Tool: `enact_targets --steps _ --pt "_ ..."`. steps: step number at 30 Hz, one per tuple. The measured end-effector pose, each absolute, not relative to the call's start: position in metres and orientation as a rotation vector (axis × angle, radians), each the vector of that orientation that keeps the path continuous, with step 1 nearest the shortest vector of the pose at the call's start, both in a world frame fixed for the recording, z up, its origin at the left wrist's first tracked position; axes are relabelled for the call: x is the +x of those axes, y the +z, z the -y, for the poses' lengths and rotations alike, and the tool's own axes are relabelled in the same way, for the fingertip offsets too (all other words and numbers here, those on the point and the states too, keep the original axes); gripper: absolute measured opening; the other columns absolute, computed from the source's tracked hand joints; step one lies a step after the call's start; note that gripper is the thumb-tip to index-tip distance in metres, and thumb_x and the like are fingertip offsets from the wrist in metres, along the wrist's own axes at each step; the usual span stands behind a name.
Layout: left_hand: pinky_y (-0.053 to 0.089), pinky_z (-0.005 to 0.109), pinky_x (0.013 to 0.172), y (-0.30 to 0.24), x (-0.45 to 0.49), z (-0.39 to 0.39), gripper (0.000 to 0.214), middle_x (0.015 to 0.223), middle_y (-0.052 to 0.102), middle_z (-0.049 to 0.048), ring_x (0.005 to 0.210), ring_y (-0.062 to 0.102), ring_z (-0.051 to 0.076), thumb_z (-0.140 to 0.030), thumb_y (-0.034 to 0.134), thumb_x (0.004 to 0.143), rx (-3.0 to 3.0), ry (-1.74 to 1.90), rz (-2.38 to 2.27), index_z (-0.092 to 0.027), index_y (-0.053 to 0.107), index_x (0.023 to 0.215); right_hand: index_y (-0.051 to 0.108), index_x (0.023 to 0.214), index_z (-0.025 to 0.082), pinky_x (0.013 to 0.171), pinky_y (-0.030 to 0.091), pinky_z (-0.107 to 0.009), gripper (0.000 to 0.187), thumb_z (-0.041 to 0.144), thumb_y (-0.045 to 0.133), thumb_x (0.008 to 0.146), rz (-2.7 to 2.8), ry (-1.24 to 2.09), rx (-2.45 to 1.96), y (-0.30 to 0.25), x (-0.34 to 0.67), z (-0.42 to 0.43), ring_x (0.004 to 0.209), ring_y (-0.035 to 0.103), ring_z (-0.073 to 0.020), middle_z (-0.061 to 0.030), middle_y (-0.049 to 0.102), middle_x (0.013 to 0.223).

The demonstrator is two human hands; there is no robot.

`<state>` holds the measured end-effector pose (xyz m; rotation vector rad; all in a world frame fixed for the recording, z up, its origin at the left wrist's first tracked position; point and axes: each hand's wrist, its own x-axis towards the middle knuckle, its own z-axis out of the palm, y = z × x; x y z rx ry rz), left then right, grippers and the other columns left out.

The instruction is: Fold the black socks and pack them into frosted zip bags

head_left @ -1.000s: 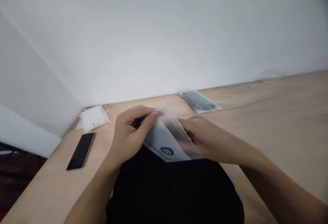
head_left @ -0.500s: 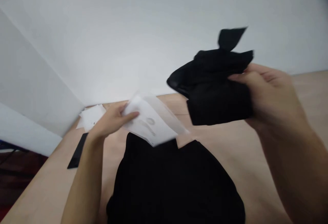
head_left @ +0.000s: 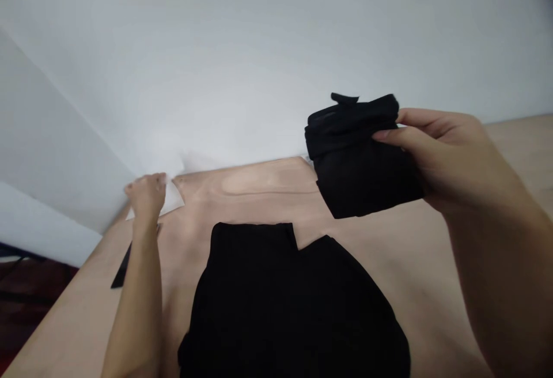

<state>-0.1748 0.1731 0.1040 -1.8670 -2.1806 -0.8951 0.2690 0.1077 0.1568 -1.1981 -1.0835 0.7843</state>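
My right hand (head_left: 436, 159) is closed on a folded black garment (head_left: 363, 165) and holds it up in the air above the wooden table (head_left: 259, 188). My left hand (head_left: 146, 192) reaches to the far left corner of the table. Its fingers are curled on a white plastic bag (head_left: 175, 196), which lies against the wall and looks blurred. Between my arms a larger piece of black cloth (head_left: 294, 303) lies flat on the table in front of me.
A dark phone (head_left: 120, 269) lies near the table's left edge, partly hidden by my left forearm. White walls meet at the far left corner. The table's left edge drops off to a dark floor.
My right hand pulled the black garment out of the plastic bag and raised it to the right. My left hand carried the emptied bag away to the far left corner.
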Motion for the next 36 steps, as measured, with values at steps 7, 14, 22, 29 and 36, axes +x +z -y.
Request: enact_targets --steps 7,14,22,29,36 --pt "0.050 0.044 0.092 0.115 -0.133 -0.169 0.029 0.103 0.077 0.0136 0.101 0.069 0.034 -0.043 0.068 0.082 -2.207 -0.718 2.288 -0.017 0.073 0.092 0.070 0.078 0.020 0.042 0.032 -0.022 0.008 0.027 0.072 0.074 1.305 0.746 -1.142 0.147 0.267 -0.108 0.051 0.045 -0.0097 0.0033 0.054 0.060" --pt "0.057 0.038 0.082 0.138 -0.026 -0.118 0.059 0.098 0.076 0.0130 0.084 0.073 0.025 -0.066 0.053 0.095 -3.238 -1.634 2.074 -0.014 0.070 0.117 0.067 0.083 0.021 0.044 0.040 -0.024 0.021 0.041 0.074 0.079 1.616 0.669 -1.096 0.139 0.242 -0.099 0.051 0.053 -0.0125 0.0026 0.060 0.061" --pt "0.048 0.025 0.068 0.109 0.013 -0.111 0.041 0.098 0.069 0.0040 0.085 0.066 0.018 -0.045 0.079 0.083 -3.220 -2.031 2.305 -0.023 0.068 0.115 0.061 0.076 0.022 0.052 0.047 -0.028 0.035 0.053 0.077 0.078 1.871 0.930 -1.056 0.128 0.227 -0.102 0.064 0.060 -0.0170 0.0000 0.063 0.070" --pt "0.049 0.028 0.069 0.118 -0.007 -0.120 0.028 0.080 0.064 0.0000 0.069 0.059 0.012 -0.032 0.071 0.089 -3.334 -1.645 2.067 -0.020 0.068 0.114 0.073 0.088 0.023 0.069 0.053 -0.034 0.024 0.047 0.072 0.085 1.628 0.964 -1.086 0.135 0.242 -0.111 0.080 0.067 -0.0210 -0.0028 0.072 0.084" --pt "0.052 0.045 0.092 0.095 0.018 -0.112 0.056 0.133 0.066 0.0141 0.116 0.062 0.033 -0.041 0.078 0.084 -3.376 -1.191 1.808 -0.019 0.063 0.133 0.073 0.097 0.024 0.058 0.052 -0.028 0.023 0.043 0.076 0.084 1.450 0.980 -0.959 0.131 0.241 -0.110 0.069 0.061 -0.0152 0.0010 0.065 0.074"
